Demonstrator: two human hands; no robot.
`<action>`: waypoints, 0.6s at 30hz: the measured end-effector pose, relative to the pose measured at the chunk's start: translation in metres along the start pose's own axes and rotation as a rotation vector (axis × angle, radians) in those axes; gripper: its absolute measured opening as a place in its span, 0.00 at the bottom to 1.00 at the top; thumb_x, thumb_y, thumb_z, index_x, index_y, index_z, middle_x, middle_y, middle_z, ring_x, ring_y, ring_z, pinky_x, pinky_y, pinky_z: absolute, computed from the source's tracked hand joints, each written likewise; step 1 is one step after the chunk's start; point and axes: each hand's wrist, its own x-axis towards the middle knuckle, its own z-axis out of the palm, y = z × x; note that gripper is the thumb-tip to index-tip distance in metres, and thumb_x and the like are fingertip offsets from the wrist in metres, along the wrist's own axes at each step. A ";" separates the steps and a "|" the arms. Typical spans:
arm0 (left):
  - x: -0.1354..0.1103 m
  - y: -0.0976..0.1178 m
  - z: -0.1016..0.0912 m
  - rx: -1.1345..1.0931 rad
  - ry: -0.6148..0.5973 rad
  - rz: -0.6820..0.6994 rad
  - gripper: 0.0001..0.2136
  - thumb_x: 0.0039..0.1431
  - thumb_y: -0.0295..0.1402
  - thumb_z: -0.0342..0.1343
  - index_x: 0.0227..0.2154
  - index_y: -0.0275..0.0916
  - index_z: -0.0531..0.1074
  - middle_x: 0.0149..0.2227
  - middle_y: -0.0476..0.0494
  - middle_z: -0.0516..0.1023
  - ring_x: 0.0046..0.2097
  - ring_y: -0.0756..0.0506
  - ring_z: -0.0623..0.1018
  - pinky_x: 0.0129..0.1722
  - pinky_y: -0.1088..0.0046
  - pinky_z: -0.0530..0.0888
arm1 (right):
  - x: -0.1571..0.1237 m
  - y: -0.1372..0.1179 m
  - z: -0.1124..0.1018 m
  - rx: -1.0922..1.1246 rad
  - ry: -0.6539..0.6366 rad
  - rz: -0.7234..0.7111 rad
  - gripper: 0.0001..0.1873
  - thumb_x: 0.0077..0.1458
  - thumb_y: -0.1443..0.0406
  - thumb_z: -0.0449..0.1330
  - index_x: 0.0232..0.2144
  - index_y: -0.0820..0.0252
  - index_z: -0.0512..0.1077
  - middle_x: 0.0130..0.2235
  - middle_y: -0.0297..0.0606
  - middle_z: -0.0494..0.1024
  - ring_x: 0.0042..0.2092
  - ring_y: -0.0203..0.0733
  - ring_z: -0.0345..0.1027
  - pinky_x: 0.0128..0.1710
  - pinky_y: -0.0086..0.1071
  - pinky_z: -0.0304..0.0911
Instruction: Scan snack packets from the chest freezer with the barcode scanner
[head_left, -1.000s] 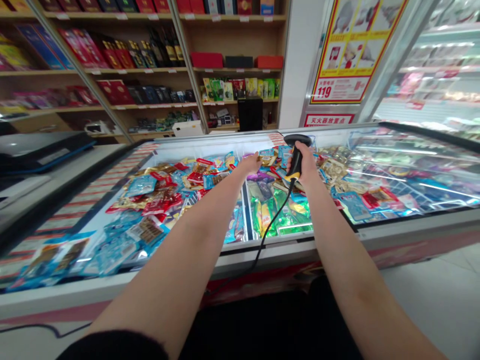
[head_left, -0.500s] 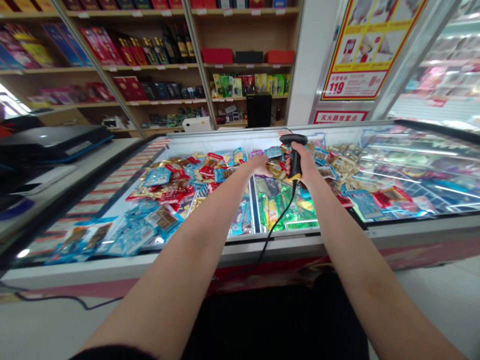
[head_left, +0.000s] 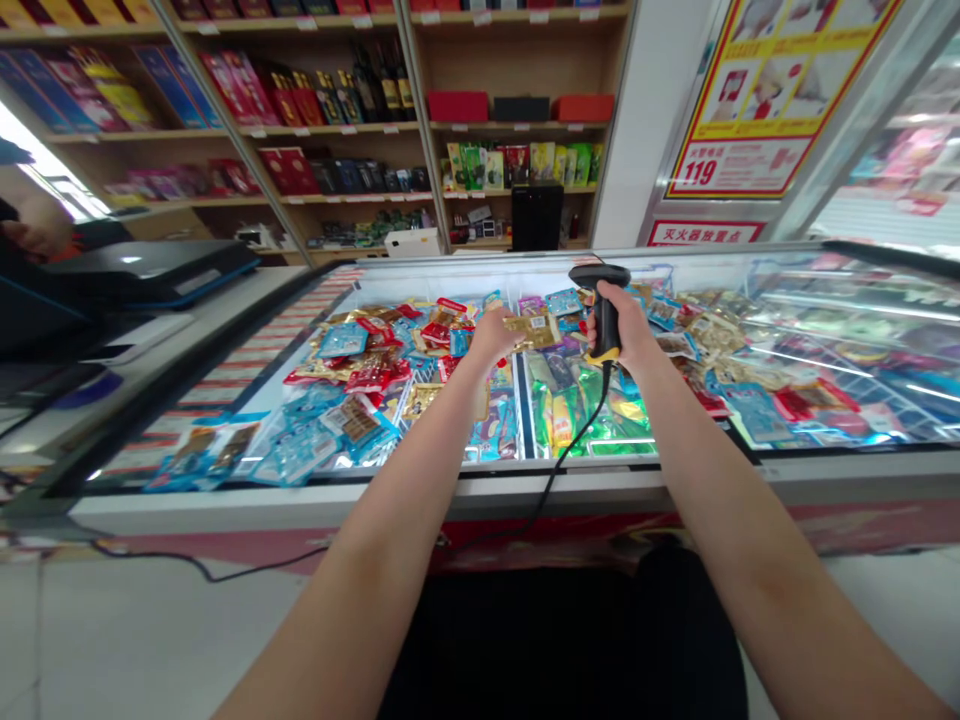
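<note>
My right hand (head_left: 624,322) is wrapped round the handle of a black barcode scanner (head_left: 606,315) with a yellow base. Its black cable (head_left: 574,440) hangs down over the front edge of the glass-topped freezer case (head_left: 420,488). My left hand (head_left: 491,338) is closed on the left end of a gold snack packet (head_left: 536,330), whose white label with a code faces up, just left of the scanner. Below both hands lie green packets (head_left: 585,410) in a wire-divided section. Red packets (head_left: 375,370) and blue packets (head_left: 343,341) are heaped to the left.
More gold packets (head_left: 712,335) and a red packet (head_left: 814,400) lie on the right side. At the left stands a counter with a black device (head_left: 157,275), and another person's hand (head_left: 37,225) shows beyond it. Shelves (head_left: 330,130) with boxes and bottles stand behind.
The gold packet now shows its label and lies flatter, drawn slightly left from the scanner by my left hand. The view has shifted left, bringing another person's hand into sight.
</note>
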 end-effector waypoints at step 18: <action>0.002 -0.026 -0.030 -0.079 0.162 -0.098 0.18 0.47 0.30 0.62 0.43 0.36 0.77 0.36 0.44 0.81 0.42 0.41 0.79 0.46 0.68 0.73 | -0.013 0.013 0.012 -0.132 -0.218 0.046 0.15 0.59 0.53 0.60 0.32 0.60 0.69 0.17 0.33 0.71 0.14 0.36 0.61 0.10 0.27 0.60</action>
